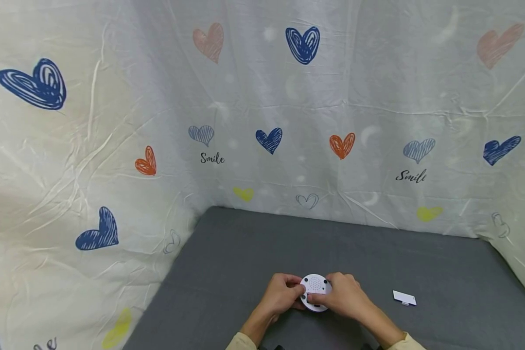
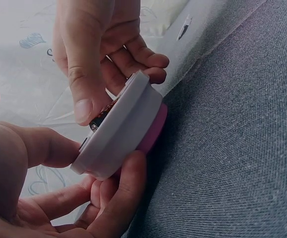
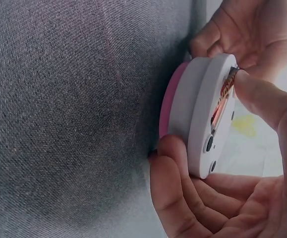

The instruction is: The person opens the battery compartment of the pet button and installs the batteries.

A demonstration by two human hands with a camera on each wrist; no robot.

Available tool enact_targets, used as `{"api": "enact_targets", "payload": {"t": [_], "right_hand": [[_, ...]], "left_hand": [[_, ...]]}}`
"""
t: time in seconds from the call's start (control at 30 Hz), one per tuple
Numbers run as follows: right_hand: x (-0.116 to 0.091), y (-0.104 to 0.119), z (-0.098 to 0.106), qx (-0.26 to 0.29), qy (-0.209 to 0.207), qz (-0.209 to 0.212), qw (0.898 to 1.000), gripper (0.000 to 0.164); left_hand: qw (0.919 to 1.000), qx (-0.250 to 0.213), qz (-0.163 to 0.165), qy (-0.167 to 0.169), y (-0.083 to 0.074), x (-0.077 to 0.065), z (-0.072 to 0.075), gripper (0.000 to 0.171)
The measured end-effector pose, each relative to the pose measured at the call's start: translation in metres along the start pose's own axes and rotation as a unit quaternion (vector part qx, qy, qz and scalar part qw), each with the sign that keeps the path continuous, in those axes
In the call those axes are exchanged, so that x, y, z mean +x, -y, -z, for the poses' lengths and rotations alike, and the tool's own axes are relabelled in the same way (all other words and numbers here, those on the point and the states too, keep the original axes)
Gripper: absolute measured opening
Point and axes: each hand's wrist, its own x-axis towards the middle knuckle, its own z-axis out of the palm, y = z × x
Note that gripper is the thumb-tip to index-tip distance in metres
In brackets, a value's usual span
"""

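A round white device point(image 1: 315, 283) with a dotted patch of small holes and black feet is held between both hands above the grey tabletop. In the right wrist view its far side is pink point(image 3: 170, 106), and a recess with batteries point(image 3: 224, 95) lies uncovered. My left hand point(image 1: 280, 295) pinches the rim on the left, thumb on the white face and fingers on the other side. My right hand point(image 1: 346, 295) grips the right side, its fingers curled behind and its thumb point(image 2: 86, 96) pressing at the battery end in the recess.
A small white battery cover point(image 1: 404, 297) with a tab lies on the grey tabletop point(image 1: 332, 248), right of the hands. A pale cloth point(image 1: 306, 165) printed with hearts hangs behind and on the left side.
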Motion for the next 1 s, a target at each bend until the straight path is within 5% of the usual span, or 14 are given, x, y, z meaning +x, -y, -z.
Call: {"api": "enact_targets", "payload": {"t": [0.4, 1.0], "right_hand": [[0.0014, 0.0040, -0.0020, -0.029, -0.019, 0.001, 0.999, 0.056], [-0.0001, -0.0007, 0.0047, -0.020, -0.014, 0.027, 0.999, 0.034]], "left_hand": [[1.0000, 0.001, -0.004, -0.001, 0.0007, -0.0004, -0.0002, 0.028], [1.0000, -0.001, -0.005, -0.005, 0.0015, -0.0014, 0.0004, 0.029]]}}
